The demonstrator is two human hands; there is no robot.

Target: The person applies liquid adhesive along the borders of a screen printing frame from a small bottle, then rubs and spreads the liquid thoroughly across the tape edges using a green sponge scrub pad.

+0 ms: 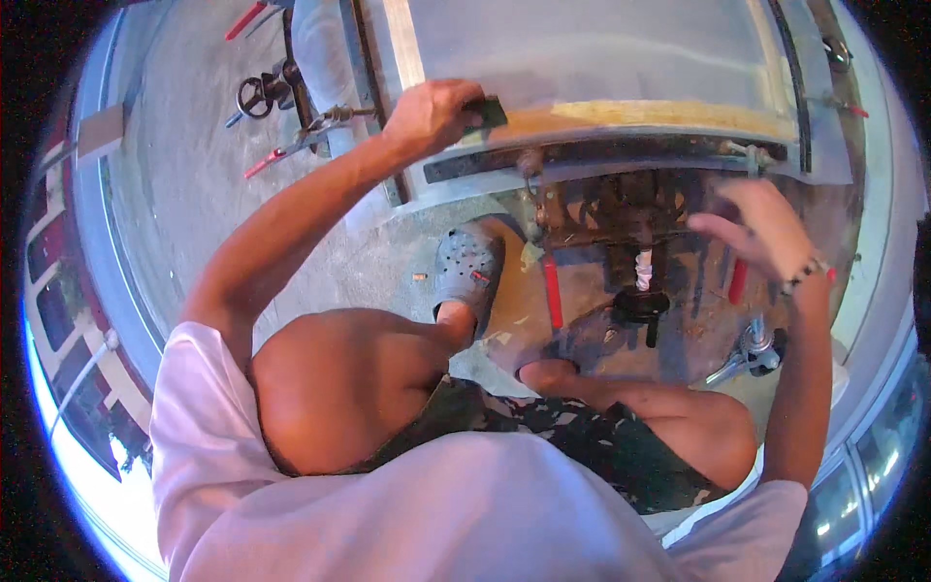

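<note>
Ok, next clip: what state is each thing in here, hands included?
left hand: closed around a dark squeegee handle, pressed on the screen.
right hand: open, fingers spread, blurred, holding nothing.
screen frame: lying flat, mesh facing up.
yellow ink band: spread along the frame's near edge.
grey clog: on the left foot, planted on the floor.
beaded bracelet: on the right wrist.

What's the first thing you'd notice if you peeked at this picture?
The left hand at top centre, gripping a dark tool pressed on a big mesh frame with a yellow streak. The right hand hangs open at right, blurred, above rusty machine parts. Two bare knees fill the middle.
</note>
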